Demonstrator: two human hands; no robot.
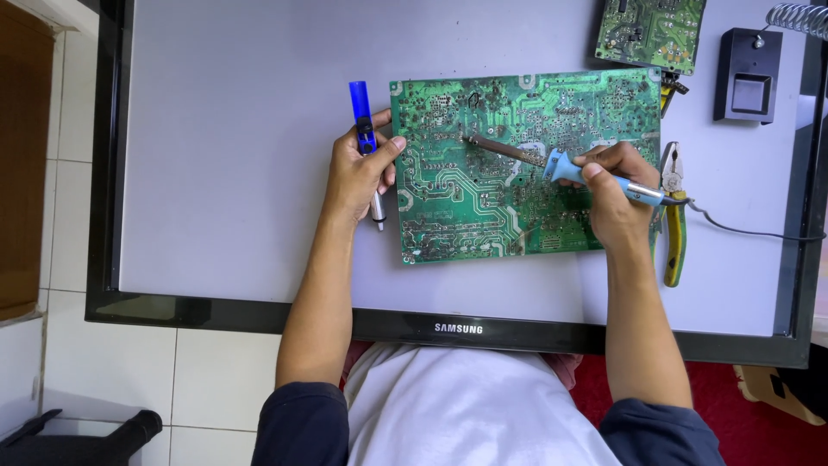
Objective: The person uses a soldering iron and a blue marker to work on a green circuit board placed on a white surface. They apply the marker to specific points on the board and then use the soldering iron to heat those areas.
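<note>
Green circuit board [526, 164] lies solder side up on the pale panel of a flat screen [241, 155], which serves as your counter, and it sits between your two hands. From the head view, your right hand [614, 194] is closed around the blue handle of a soldering iron [552, 164], held like a pen, with the dark tip touching the board near its upper middle. Your left hand [358, 173] is wrapped around a blue desoldering pump [366, 147], upright along the board's left edge, thumb pressed on the board's corner.

To do this well, I judge you should keep the iron's tip steady on one joint only, let the wrist rest on the board for support, and keep the left thumb pinning the board so it cannot slide. Bring the pump nozzle close before the solder cools. Mind the iron's cord [759, 231] trailing right over the yellow-handled pliers [674, 216]. A second, smaller board [651, 30] and a black stand [749, 73] lie well apart at the top right.
</note>
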